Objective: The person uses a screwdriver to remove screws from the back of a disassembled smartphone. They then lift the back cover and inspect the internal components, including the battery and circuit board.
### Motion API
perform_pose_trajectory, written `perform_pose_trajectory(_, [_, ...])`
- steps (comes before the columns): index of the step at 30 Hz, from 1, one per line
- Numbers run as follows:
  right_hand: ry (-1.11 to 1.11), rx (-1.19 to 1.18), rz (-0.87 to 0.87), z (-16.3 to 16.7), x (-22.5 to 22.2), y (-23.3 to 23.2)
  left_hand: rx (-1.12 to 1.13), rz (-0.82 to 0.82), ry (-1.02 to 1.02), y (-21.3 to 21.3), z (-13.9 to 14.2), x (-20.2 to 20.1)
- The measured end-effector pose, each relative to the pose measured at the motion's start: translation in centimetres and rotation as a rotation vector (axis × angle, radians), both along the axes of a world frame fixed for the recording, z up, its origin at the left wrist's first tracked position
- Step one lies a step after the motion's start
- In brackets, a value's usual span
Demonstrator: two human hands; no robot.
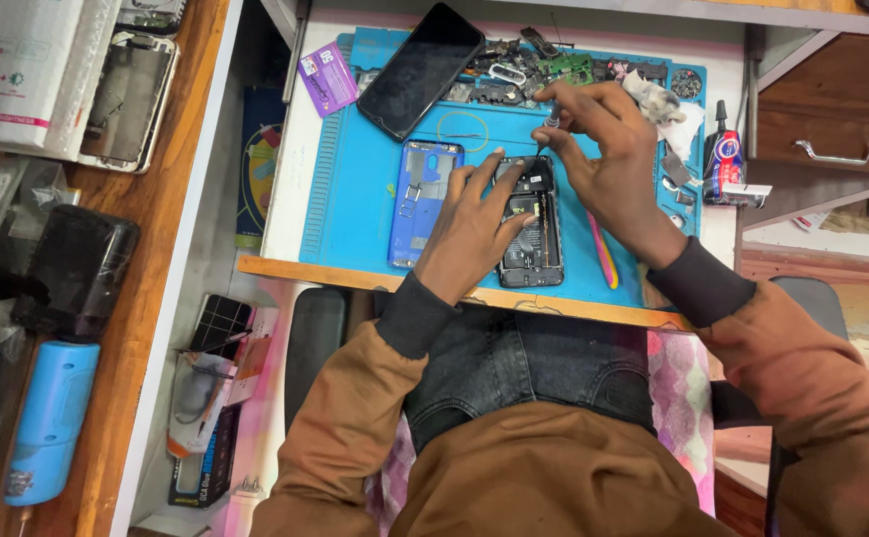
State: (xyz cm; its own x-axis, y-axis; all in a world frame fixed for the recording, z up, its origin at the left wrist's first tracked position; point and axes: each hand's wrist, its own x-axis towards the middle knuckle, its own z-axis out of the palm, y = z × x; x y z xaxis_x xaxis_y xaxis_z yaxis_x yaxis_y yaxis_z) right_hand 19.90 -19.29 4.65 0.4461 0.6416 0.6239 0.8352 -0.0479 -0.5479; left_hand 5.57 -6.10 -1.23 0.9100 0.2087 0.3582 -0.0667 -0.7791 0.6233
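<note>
Brown sleeves; left hand (474, 224) pinning opened phone (531, 234), right hand (608, 149) gripping screwdriver (546, 134) above it

The person wears a brown jacket with dark ribbed cuffs at both wrists, and dark grey jeans.

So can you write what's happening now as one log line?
left hand: steadies opened phone | right hand: holds small screwdriver, tip on phone | blue mat: blue frame beside phone
</note>
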Motion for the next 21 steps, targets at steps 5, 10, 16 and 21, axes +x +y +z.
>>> perform_pose_trajectory(5, [0.059, -0.053, -0.002, -0.3, 0.51, -0.35, 0.013, 0.003, 0.001, -0.02, -0.14, -0.01])
perform_pose_trajectory(10, [0.039, -0.026, 0.017, -0.22, -0.04, -0.23, 0.017, 0.007, 0.002, 0.02, -0.07, 0.07])
perform_pose_trajectory(16, [-0.07, -0.03, -0.01, -0.05, 0.07, -0.16, 0.015, 0.004, -0.002, 0.0, -0.16, 0.02])
perform_pose_trajectory(21, [-0.164, -0.077, -0.094, -0.35, 0.24, -0.31, 0.015, 0.003, -0.012, 0.01, -0.19, 0.02])
